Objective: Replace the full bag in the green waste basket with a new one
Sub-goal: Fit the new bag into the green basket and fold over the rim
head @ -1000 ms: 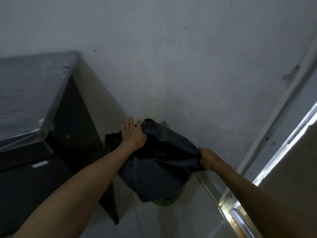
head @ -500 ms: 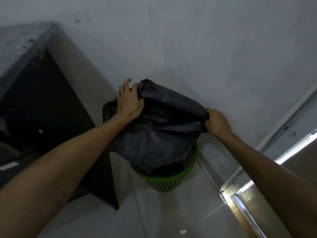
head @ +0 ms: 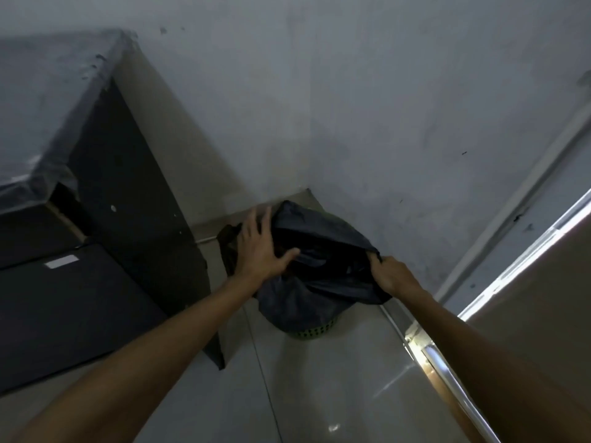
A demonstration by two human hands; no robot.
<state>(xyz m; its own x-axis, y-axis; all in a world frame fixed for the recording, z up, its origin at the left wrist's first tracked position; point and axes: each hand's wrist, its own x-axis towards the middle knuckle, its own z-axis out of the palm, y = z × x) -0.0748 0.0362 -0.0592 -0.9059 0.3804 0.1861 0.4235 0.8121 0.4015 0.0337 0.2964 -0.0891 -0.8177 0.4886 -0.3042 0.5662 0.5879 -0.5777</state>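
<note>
Dark cabinet (head: 128, 251): stands left of the work, against the wall.
Black bin bag (head: 313, 266): draped over the green waste basket (head: 311, 330) in the corner, hiding all but its lower rim; judged the new liner, not yet seated or folded over the rim.
Left hand (head: 260, 251): fingers spread, pressing the bag's top.
Right hand (head: 388, 273): grip pinched on the bag's right edge.

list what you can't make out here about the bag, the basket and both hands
- Green waste basket, head view: only a strip of its base shows; the black bag drapes over the rest.
- Bag contents: hidden by its own folds.
- Right hand: its grip on the bag's edge is seen from behind, fingertips hidden.
- Left hand: palm hidden; whether it presses the bag is unclear.
</note>
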